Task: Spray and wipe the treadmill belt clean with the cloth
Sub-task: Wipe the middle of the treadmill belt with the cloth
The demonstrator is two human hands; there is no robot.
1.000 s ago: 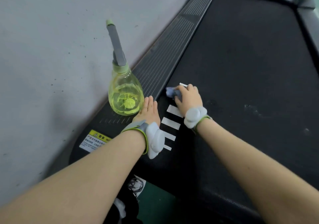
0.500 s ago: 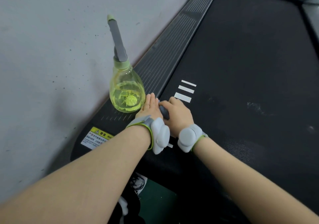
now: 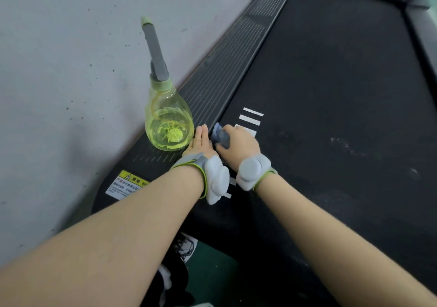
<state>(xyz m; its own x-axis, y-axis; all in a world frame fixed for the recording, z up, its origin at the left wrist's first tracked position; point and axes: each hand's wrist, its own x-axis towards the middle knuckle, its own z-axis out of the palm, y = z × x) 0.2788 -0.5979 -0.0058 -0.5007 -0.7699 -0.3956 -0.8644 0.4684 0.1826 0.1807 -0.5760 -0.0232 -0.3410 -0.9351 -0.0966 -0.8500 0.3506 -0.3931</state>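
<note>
The black treadmill belt [image 3: 331, 108] runs away from me, with white stripes near its left edge and pale dusty smears on the right. My right hand [image 3: 238, 144] grips a small blue-grey cloth [image 3: 221, 136] and presses it on the belt's near left edge. My left hand [image 3: 201, 142] rests flat, fingers straight, on the ribbed side rail [image 3: 231, 58], right beside the cloth. A clear yellow-green spray bottle [image 3: 168, 127] with a grey nozzle stands upright on the rail, just left of my left hand.
A grey wall [image 3: 71, 70] runs close along the treadmill's left side. A yellow and white warning label [image 3: 127, 184] sits on the rail's near end. Green floor and dark shoes [image 3: 184, 254] show below the treadmill's rear edge.
My right hand pulled the cloth back toward me along the belt edge, then pushed it slightly forward again. My left hand has stayed flat on the rail by the bottle.
</note>
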